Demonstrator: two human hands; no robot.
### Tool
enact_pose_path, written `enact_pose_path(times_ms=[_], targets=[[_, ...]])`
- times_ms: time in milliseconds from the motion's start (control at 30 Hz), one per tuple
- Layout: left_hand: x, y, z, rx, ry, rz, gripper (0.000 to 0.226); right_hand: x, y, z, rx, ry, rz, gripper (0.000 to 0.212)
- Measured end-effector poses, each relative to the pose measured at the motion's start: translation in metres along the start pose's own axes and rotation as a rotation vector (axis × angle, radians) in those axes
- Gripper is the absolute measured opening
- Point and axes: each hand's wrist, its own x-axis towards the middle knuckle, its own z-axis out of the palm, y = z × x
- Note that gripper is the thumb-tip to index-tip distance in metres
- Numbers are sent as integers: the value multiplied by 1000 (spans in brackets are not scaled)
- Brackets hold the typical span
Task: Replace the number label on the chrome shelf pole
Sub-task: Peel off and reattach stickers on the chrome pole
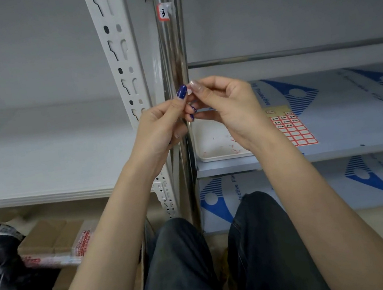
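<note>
Both hands meet at the centre of the frame, in front of the chrome pole. The left hand and the right hand have their fingers curled and their thumb tips almost touching, and together they pinch a tiny white scrap (too small to tell what it is). Near the top of the frame a red-edged number label marked 3 sits on the pole. Right of centre, a sheet of red-bordered labels lies on the film-covered shelf, near a white tray partly hidden behind the right wrist.
</note>
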Motion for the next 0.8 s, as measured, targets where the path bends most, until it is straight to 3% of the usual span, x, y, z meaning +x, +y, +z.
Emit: enact_pose_path(times_ms=[367,633,800], targets=[[7,-14,-13,167,62,-232,41,18,25,-42,5,266,209,18],[11,-28,-18,148,88,-305,37,20,63,-59,-5,328,317,17],[11,-32,-22,155,89,-301,38,20,84,-63,-132,336,371,9]])
